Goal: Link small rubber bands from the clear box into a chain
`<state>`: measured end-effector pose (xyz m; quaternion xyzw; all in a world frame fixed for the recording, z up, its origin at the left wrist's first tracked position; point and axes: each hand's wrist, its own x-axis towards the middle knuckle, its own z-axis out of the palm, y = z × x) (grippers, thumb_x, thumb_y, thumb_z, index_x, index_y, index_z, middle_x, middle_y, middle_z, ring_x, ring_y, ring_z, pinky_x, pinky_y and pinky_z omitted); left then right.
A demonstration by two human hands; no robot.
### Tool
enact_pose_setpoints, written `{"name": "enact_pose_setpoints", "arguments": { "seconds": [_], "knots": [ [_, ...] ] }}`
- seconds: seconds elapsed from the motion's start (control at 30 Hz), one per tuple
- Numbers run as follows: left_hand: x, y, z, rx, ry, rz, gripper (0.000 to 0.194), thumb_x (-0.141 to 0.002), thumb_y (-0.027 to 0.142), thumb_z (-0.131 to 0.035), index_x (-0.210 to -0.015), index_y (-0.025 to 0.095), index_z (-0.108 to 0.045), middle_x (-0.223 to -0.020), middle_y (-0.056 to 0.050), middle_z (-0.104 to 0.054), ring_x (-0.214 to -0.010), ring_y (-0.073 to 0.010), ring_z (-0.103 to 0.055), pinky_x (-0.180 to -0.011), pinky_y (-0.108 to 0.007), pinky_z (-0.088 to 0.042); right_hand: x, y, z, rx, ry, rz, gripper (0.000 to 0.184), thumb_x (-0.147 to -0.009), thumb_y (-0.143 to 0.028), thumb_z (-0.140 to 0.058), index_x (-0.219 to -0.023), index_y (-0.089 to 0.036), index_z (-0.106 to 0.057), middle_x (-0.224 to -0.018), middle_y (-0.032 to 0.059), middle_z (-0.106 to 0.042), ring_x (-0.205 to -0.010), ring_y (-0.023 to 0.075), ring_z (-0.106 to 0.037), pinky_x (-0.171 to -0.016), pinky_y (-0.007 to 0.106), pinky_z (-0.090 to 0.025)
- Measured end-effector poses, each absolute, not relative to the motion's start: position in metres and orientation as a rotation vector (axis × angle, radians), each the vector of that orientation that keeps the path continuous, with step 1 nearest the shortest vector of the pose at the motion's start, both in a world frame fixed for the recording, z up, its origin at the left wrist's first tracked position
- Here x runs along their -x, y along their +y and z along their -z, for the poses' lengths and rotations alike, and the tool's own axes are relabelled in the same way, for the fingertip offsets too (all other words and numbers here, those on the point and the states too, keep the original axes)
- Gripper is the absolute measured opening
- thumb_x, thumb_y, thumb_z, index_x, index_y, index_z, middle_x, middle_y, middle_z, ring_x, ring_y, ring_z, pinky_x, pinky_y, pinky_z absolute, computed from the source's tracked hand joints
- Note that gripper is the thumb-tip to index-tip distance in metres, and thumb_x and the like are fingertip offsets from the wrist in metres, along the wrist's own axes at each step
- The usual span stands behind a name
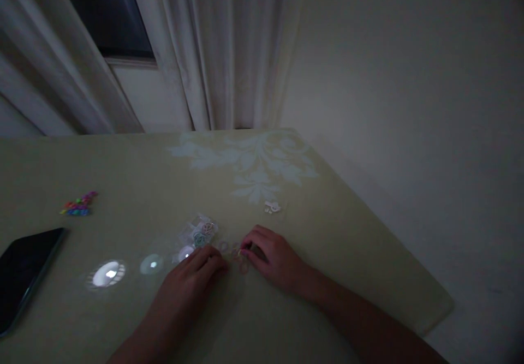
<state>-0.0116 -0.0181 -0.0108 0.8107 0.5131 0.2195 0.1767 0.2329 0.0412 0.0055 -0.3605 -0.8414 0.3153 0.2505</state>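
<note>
My right hand (273, 257) pinches something at the fingertips of thumb and forefinger, seemingly one of the small pale ring-shaped bands. A pinkish band (243, 266) lies just below those fingertips, and a greyish band (224, 246) lies between the two hands. My left hand (192, 276) rests on the table with its fingers bent and close together; its fingertips and whatever is under them are hidden. Just beyond it lies a clear plastic bag (198, 230) with several coiled bands inside, green and brownish ones among them.
Small white pieces (272, 207) lie beyond my right hand. A cluster of colourful little pieces (79, 204) is at the left, near a dark phone or tablet (27, 271). The pale table (347, 233) meets a wall on the right; curtains (241, 53) hang behind. Lamp reflections shine on its surface.
</note>
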Motion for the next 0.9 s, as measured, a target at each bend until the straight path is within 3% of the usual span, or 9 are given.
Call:
{"name": "enact_pose_setpoints", "arguments": {
  "seconds": [0.17,0.4,0.57,0.77,0.9],
  "knots": [
    [0.01,-0.021,0.015,-2.149,1.423,-0.654,0.02,-0.102,0.027,-0.052,-0.095,0.027,-0.07,-0.099,-0.003,-0.071,-0.089,-0.0202,-0.069,-0.079,-0.029,-0.053,-0.231,0.034,-0.003,0.841,-2.375,-0.862,0.011,-0.106,-0.028,-0.06,-0.105,-0.02,-0.067,-0.096,0.0044,-0.07,-0.091,0.0185,-0.063,-0.086,0.029,-0.048],
    [0.005,-0.023,0.002,-1.934,1.368,-0.728,0.018,-0.098,0.024,-0.054,-0.088,0.024,-0.068,-0.09,-0.002,-0.071,-0.084,-0.02,-0.066,-0.076,-0.028,-0.052,-0.237,0.034,-0.007,0.985,-2.38,-0.911,0.008,-0.104,-0.025,-0.06,-0.107,-0.02,-0.066,-0.097,0.0042,-0.072,-0.088,0.0184,-0.064,-0.084,0.03,-0.048],
    [0.004,-0.028,-0.006,-1.755,1.296,-0.657,0.009,-0.087,0.021,-0.067,-0.09,0.026,-0.074,-0.078,0.002,-0.072,-0.066,-0.0163,-0.064,-0.06,-0.023,-0.047,-0.239,0.036,-0.009,1.041,-2.346,-0.902,0.005,-0.101,-0.022,-0.064,-0.103,-0.02,-0.069,-0.091,0.0026,-0.07,-0.083,0.0175,-0.064,-0.078,0.028,-0.048],
    [0.002,-0.023,0.0,-1.852,1.316,-0.727,0.019,-0.1,0.03,-0.06,-0.095,0.029,-0.078,-0.093,-0.002,-0.076,-0.085,-0.019,-0.071,-0.077,-0.026,-0.054,-0.229,0.035,0.001,0.95,-2.298,-0.821,0.011,-0.104,-0.028,-0.065,-0.104,-0.02,-0.073,-0.099,0.0047,-0.068,-0.091,0.0175,-0.065,-0.081,0.027,-0.05],
    [0.005,-0.023,0.011,-2.075,1.458,-0.729,0.023,-0.1,0.026,-0.057,-0.101,0.033,-0.079,-0.098,-0.002,-0.076,-0.088,-0.0202,-0.073,-0.079,-0.027,-0.055,-0.223,0.035,0.004,0.995,-2.356,-0.779,0.009,-0.102,-0.027,-0.068,-0.102,-0.021,-0.075,-0.095,0.0034,-0.067,-0.088,0.0169,-0.064,-0.078,0.027,-0.05]
  ]
}}
